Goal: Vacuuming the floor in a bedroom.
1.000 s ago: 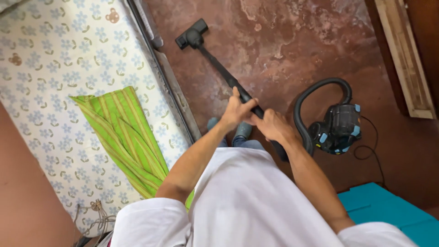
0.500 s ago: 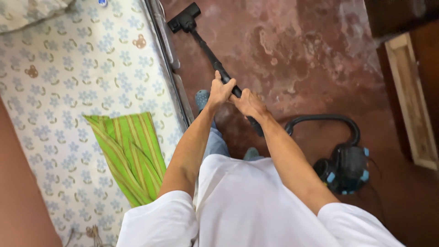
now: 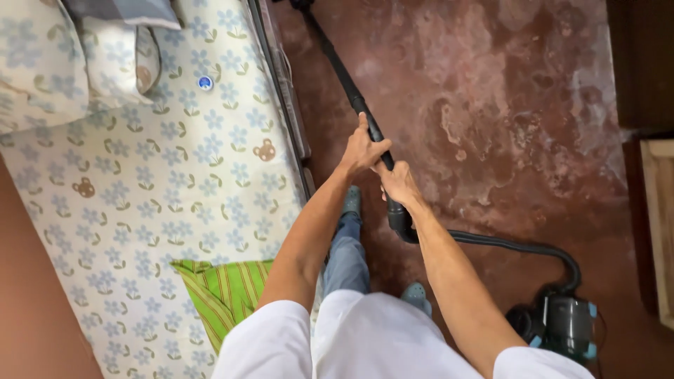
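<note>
Both my hands grip a black vacuum wand that slants up toward the top edge, where its floor head is out of view. My left hand holds the wand higher up, thumb along the tube. Just behind it, my right hand is closed around the wand near its curved handle. A black hose runs from the handle to the dark canister vacuum with blue clips at the lower right.
A bed with a flowered sheet fills the left, its metal frame rail beside the wand. A green striped cloth and a pillow lie on it. Reddish mottled floor; wooden frame at right.
I have stepped forward along the bed; the wand's head has left the top of the view. The canister and the green cloth have slid lower. Both hands keep their grip.
</note>
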